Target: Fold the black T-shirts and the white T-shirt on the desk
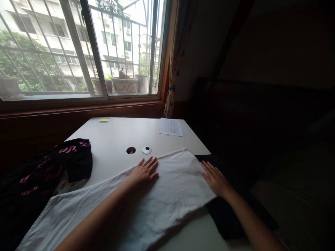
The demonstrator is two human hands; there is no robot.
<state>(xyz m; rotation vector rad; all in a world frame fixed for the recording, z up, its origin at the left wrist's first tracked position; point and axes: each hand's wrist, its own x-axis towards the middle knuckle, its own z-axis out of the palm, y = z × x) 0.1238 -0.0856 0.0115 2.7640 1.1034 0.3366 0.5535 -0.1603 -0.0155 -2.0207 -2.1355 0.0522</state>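
Note:
A white cloth, perhaps a garment, lies spread across the table with soft wrinkles and a stitched edge. Flat on its upper middle rests my left hand, fingers stretched out and holding nothing. My right hand lies at the cloth's right edge, palm down with fingers extended. Beneath that edge, a dark cloth hangs over the table's right side. On the left, a black garment with pink lettering is heaped at the table edge.
The white table has a round hole and a white round cover beside it. Printed papers and a yellow sticky note lie at the back. Behind stands a barred window with a tied curtain.

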